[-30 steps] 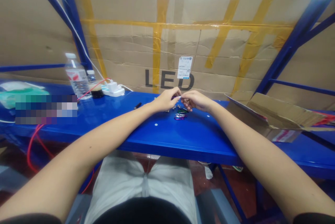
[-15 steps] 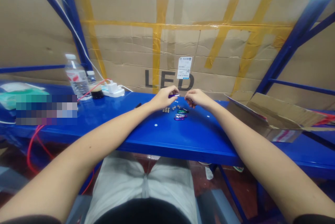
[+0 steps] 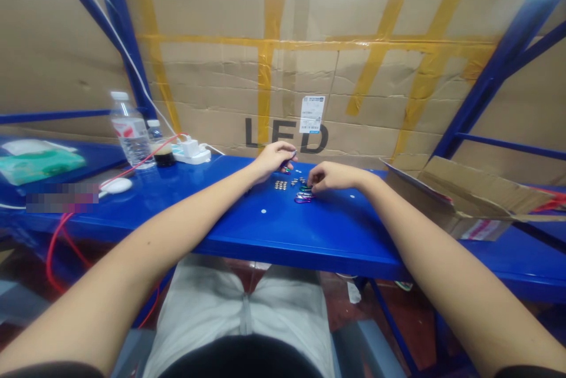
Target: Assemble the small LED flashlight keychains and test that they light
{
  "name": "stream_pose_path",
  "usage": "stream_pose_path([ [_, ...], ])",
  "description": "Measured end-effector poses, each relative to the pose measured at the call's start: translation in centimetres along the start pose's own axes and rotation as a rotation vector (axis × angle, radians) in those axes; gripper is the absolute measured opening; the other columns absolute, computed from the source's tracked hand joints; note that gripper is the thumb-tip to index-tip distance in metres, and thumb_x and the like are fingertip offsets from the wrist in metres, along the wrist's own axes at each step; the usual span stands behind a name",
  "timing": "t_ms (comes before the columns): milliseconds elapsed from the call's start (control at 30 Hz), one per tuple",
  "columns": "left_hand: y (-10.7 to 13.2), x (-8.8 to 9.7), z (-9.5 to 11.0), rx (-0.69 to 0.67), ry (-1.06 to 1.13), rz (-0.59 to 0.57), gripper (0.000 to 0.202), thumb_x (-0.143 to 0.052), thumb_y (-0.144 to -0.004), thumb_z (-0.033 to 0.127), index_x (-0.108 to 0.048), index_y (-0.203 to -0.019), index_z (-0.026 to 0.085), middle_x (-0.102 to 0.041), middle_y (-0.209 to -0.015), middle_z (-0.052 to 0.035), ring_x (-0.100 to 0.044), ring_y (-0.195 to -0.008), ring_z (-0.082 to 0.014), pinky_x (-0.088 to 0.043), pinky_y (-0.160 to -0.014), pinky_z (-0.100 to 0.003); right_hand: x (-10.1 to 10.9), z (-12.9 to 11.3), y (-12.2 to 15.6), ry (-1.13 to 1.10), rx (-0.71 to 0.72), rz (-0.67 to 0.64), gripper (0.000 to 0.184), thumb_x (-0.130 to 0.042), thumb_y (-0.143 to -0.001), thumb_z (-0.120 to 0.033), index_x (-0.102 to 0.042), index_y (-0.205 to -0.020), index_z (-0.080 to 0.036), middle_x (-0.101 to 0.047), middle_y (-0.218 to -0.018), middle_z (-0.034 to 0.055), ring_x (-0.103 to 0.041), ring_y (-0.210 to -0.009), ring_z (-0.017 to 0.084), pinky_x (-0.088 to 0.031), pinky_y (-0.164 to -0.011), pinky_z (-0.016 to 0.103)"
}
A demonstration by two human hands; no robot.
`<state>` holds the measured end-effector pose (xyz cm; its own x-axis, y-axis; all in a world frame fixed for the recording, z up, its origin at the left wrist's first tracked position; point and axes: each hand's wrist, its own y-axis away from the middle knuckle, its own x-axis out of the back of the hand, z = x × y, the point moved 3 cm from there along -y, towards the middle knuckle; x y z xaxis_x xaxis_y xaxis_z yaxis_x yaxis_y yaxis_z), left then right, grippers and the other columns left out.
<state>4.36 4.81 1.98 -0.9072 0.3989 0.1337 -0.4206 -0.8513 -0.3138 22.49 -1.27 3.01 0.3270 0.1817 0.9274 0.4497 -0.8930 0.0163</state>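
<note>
My left hand (image 3: 276, 160) is closed in a pinch above the blue table (image 3: 283, 227). A thin dark bit shows at its fingertips, too small to name, and a small green and dark piece (image 3: 287, 171) lies just under its fingers. Bent down over a short row of coloured carabiners, my right hand (image 3: 329, 176) has its fingertips closed at the green carabiner (image 3: 305, 188). A purple carabiner (image 3: 303, 200) is nearest me in that row. Left of the row sit several small brass-coloured metal pieces (image 3: 280, 185) in a tidy block, with a few looser silvery pieces (image 3: 295, 182) beside it.
An open cardboard box (image 3: 469, 198) stands at the right. On the left are a water bottle (image 3: 130, 136), a smaller bottle with dark liquid (image 3: 163, 154), a white power strip (image 3: 194, 157), red cable and a green packet (image 3: 42, 166). A large cardboard panel (image 3: 212, 83) backs the table.
My right hand has come down and toward me onto the carabiners. My left hand has shifted slightly left and turned; the purple piece seen at its fingers before is now mostly hidden.
</note>
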Motion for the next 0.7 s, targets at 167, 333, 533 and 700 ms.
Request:
stream_pose_path([
  [167,0.4,0.2,0.3,0.156,0.206,-0.006,0.013,-0.058,-0.091,0.014,-0.058,-0.104,0.018,-0.072,-0.097,-0.0089,-0.063,-0.062,-0.0113,-0.048,-0.055,-0.026,-0.4,0.3,-0.1,0.055,-0.043,-0.048,0.020,-0.078,-0.064,-0.026,-0.075,-0.083,-0.020,-0.074,-0.083,0.0030,-0.064,-0.076,0.021,-0.044,-0.067,0.029],
  [333,0.4,0.2,0.3,0.168,0.212,-0.006,0.010,-0.056,-0.092,0.015,-0.059,-0.102,0.017,-0.072,-0.097,-0.0097,-0.060,-0.060,-0.0103,-0.046,-0.051,-0.025,-0.8,0.1,-0.2,0.078,-0.042,-0.084,0.012,-0.074,-0.067,-0.024,-0.074,-0.078,-0.019,-0.074,-0.080,0.0034,-0.064,-0.075,0.021,-0.044,-0.067,0.029],
  [533,0.2,0.1,-0.1,0.150,0.157,-0.017,0.014,-0.062,-0.086,0.013,-0.060,-0.099,0.017,-0.071,-0.090,-0.0080,-0.060,-0.057,-0.0117,-0.040,-0.049,-0.026,-1.0,-0.1,0.0,0.081,-0.007,-0.102,0.010,-0.070,-0.069,-0.024,-0.071,-0.078,-0.019,-0.072,-0.079,0.0026,-0.062,-0.073,0.019,-0.042,-0.063,0.027],
  [700,0.2,0.0,-0.2,0.172,0.147,-0.038,0.017,-0.061,-0.083,0.009,-0.063,-0.098,0.017,-0.067,-0.079,-0.0053,-0.052,-0.053,-0.0098,-0.030,-0.046,-0.024,-1.1,0.1,0.0,0.042,-0.001,-0.117,0.008,-0.064,-0.067,-0.017,-0.066,-0.074,-0.018,-0.068,-0.073,0.0016,-0.058,-0.066,0.017,-0.042,-0.062,0.027],
])
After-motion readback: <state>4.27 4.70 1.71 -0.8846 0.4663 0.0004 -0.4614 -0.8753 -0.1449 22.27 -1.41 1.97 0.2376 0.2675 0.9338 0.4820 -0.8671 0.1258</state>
